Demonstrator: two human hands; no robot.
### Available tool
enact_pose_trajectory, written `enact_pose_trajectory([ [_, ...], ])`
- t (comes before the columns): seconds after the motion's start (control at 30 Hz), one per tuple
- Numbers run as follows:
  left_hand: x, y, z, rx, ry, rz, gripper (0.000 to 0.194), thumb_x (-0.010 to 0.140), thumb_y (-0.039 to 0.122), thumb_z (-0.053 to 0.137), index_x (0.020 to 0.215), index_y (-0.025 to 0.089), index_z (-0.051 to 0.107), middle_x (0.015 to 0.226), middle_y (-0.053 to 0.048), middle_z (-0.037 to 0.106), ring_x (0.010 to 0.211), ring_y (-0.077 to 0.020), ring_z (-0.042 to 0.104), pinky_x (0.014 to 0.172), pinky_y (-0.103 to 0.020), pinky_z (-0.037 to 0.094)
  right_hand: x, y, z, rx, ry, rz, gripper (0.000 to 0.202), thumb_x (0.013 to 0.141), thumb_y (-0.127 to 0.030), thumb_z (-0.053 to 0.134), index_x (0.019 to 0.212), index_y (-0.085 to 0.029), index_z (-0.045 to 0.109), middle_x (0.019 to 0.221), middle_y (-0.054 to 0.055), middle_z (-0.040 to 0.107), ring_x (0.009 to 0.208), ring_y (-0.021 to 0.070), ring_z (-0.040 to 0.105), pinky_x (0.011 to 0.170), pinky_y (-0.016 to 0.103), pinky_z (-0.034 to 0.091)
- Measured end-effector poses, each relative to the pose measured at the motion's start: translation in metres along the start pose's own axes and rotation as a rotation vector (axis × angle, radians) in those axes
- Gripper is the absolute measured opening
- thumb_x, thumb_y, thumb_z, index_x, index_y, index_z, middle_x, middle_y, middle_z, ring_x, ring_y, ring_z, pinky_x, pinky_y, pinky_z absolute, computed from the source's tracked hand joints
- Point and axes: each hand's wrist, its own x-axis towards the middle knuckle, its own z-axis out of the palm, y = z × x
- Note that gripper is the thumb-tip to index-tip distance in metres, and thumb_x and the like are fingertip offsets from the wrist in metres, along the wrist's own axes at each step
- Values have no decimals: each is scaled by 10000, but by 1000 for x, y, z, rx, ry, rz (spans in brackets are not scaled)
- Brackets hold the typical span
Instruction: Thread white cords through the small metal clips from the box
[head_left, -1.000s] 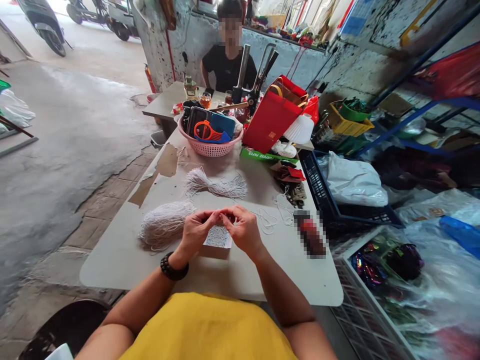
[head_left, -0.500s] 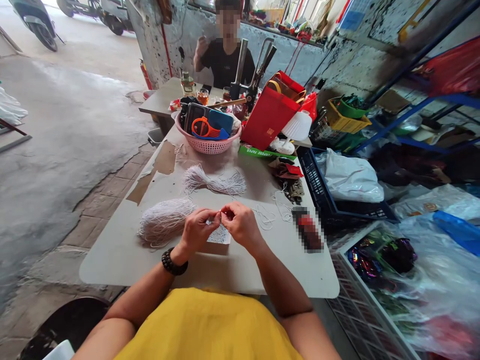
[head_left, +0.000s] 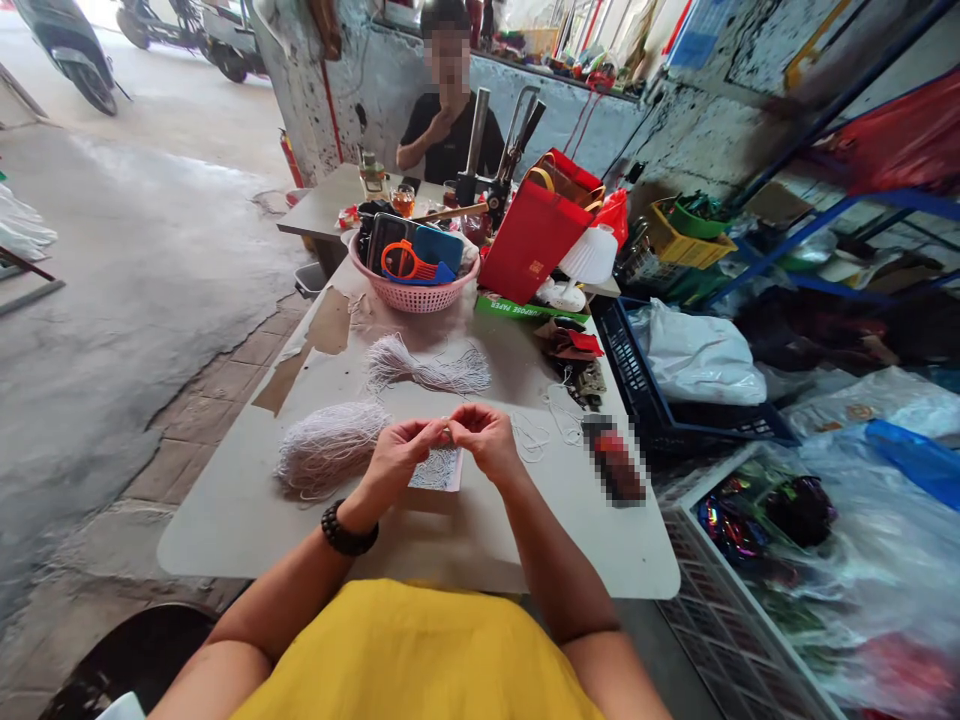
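My left hand (head_left: 403, 455) and my right hand (head_left: 484, 437) meet fingertip to fingertip above the table, each closed in a pinch. Something tiny sits between the fingertips, too small to name. Just below them is a small open box (head_left: 436, 470) filled with small pale pieces, partly hidden by my left hand. A thick bundle of white cord (head_left: 330, 445) lies to the left of my left hand. Beyond both hands rests another bundle of white cord (head_left: 431, 365), pinched in at its middle. Loose white string (head_left: 531, 438) curls on the tabletop to the right of my right hand.
On the table (head_left: 225, 520) stand a pink basket (head_left: 420, 295) of tools and a red paper bag (head_left: 532, 235). A blurred red and black object (head_left: 615, 460) lies near the right edge. Crates (head_left: 645, 370) flank that side. A person (head_left: 442, 130) sits opposite.
My fingertips have shifted slightly and stay pinched together, with the box showing a little more. The person opposite has brought a raised hand toward the face.
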Motion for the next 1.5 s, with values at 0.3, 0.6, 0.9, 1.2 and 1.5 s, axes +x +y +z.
enact_pose_trajectory([
  [0.3,-5,16,6,25,-13,1,455,536,551,834,669,137,703,540,14,611,448,-54,405,429,-195,289,-3,-3,-6,263,-60,118,118,543,-222,755,571,-174,651,482,-61,545,456,49,412,493,213,319],
  [0.6,-5,15,4,-36,17,-68,494,489,559,844,662,136,656,485,63,518,375,-16,298,359,-175,199,-7,1,-6,371,-68,120,148,545,-228,776,604,-178,650,495,-68,524,447,48,398,513,232,328],
  [0.9,-8,21,6,18,45,-43,494,485,573,835,648,133,678,490,36,555,377,-26,340,352,-171,236,-9,3,-9,187,-60,-9,203,601,-303,784,760,-211,697,653,-32,632,569,89,518,573,242,414],
  [1.2,-6,18,4,-9,45,-66,488,472,564,842,621,140,652,447,64,490,360,-18,308,338,-161,213,-18,-7,-10,-380,50,-359,96,728,-247,631,761,-222,719,701,-4,684,627,123,564,643,278,449],
  [1.5,-7,22,5,2,47,-73,496,463,563,840,616,138,635,448,66,478,362,-17,309,341,-160,209,-20,-10,-7,-435,86,-434,105,742,-221,605,721,-217,709,685,-6,677,619,123,562,634,271,445],
])
